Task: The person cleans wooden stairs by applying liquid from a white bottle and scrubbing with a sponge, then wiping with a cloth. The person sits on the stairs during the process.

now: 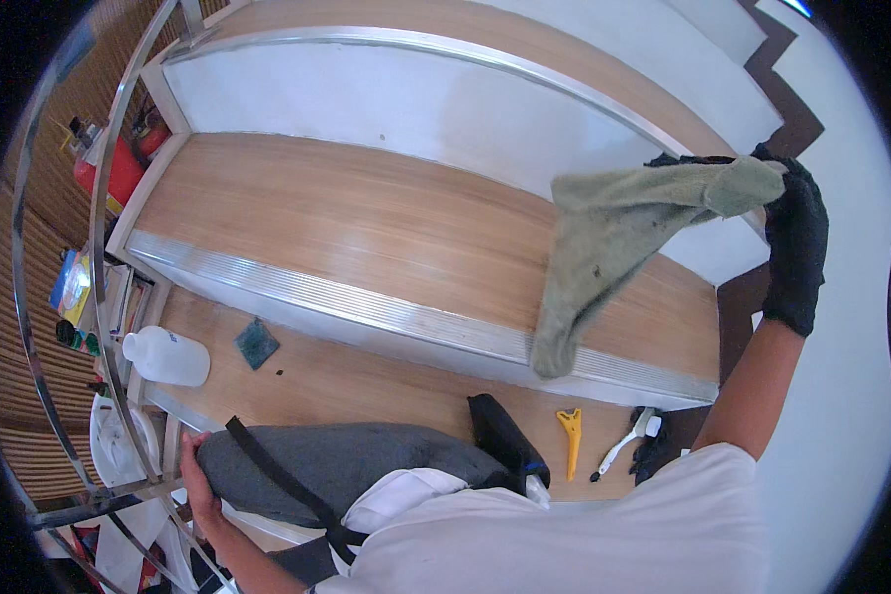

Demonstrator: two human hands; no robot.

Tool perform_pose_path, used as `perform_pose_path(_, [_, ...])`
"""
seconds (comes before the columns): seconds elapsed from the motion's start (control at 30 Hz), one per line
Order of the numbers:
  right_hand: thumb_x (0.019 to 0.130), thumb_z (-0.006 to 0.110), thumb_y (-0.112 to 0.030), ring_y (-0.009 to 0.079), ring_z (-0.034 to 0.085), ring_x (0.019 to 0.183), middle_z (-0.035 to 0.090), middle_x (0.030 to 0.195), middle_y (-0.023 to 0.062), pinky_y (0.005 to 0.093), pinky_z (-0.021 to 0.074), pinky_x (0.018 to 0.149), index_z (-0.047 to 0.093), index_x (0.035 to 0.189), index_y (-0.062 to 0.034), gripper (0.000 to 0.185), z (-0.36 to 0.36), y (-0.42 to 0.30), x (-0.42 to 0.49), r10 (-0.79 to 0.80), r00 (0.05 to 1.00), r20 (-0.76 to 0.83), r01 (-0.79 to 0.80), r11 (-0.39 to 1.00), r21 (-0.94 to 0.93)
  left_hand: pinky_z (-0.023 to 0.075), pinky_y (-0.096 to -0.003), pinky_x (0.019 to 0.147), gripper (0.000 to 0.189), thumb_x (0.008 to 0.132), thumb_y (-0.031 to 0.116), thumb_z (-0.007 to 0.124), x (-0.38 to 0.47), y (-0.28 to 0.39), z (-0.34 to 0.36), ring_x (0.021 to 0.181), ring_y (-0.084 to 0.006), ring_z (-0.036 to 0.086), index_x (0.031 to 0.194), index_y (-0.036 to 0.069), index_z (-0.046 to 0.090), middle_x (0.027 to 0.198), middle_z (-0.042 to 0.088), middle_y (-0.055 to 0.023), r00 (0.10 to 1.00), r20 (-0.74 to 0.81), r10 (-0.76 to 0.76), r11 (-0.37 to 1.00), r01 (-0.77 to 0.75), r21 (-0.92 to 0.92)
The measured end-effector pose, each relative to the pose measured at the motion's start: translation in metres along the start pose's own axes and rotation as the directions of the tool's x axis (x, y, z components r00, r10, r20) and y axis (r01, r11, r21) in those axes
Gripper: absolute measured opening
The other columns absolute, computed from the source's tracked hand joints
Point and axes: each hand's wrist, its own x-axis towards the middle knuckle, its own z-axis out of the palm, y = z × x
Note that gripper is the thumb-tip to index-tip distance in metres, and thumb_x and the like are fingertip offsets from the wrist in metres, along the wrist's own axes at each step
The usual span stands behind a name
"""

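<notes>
My right hand, in a black glove, grips one end of a greenish-grey cloth. The cloth hangs over the wood-look stair tread and its ribbed metal nosing, and bears dark spots. At the lower left my bare left hand rests by my grey-clad knee, beside the metal railing; its fingers are partly hidden, so whether it holds anything is unclear. On the step below lie a yellow scraper, a white-handled brush, a green scouring pad and a white plastic jug.
Curved metal railing bars run down the left side. Beyond them stand a red fire extinguisher and stacked boxes and books. A white wall rises on the right. A dark glove-like item lies by the brush.
</notes>
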Motion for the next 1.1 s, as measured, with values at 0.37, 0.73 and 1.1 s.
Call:
perform_pose_path(0.37, [0.089,0.059,-0.031,0.0312,0.013,0.143,0.025,0.153,0.0153,0.0435,0.0152,0.114,0.029,0.146,-0.0106,0.067,0.135,-0.113,-0.105,-0.011,0.731,0.682,-0.542,0.597,0.591,0.0381,-0.0324,0.091,0.051,0.095,0.046,0.042,0.002,0.010,0.007,0.095,-0.0199,0.054,0.101,0.002,0.065,0.098,0.062,-0.0082,0.996,-0.036,-0.083,0.993,0.086,0.076])
perform_pose_path(0.73, [0.077,0.067,-0.050,0.0443,0.005,0.141,0.011,0.149,0.0339,0.0584,0.0051,0.111,0.023,0.146,-0.0006,0.096,0.198,-0.280,-0.059,-0.159,0.751,0.641,-0.264,0.818,0.511,0.0387,-0.0338,0.090,0.045,0.096,0.035,0.041,-0.007,-0.021,-0.003,0.092,-0.0236,0.056,0.092,-0.001,0.067,0.094,0.064,-0.0120,0.977,-0.214,-0.020,0.968,0.073,0.241])
perform_pose_path(1.1, [0.082,0.057,-0.055,0.0417,0.018,0.140,0.022,0.148,0.0302,0.0570,0.0098,0.112,0.031,0.144,-0.0033,0.084,0.262,-0.575,0.092,-0.346,0.878,0.332,-0.045,0.629,0.776,0.0413,-0.0332,0.086,0.047,0.097,0.032,0.038,0.001,-0.031,0.004,0.086,-0.0214,0.059,0.090,-0.002,0.069,0.089,0.067,-0.0116,0.973,-0.219,-0.069,0.975,0.113,0.192])
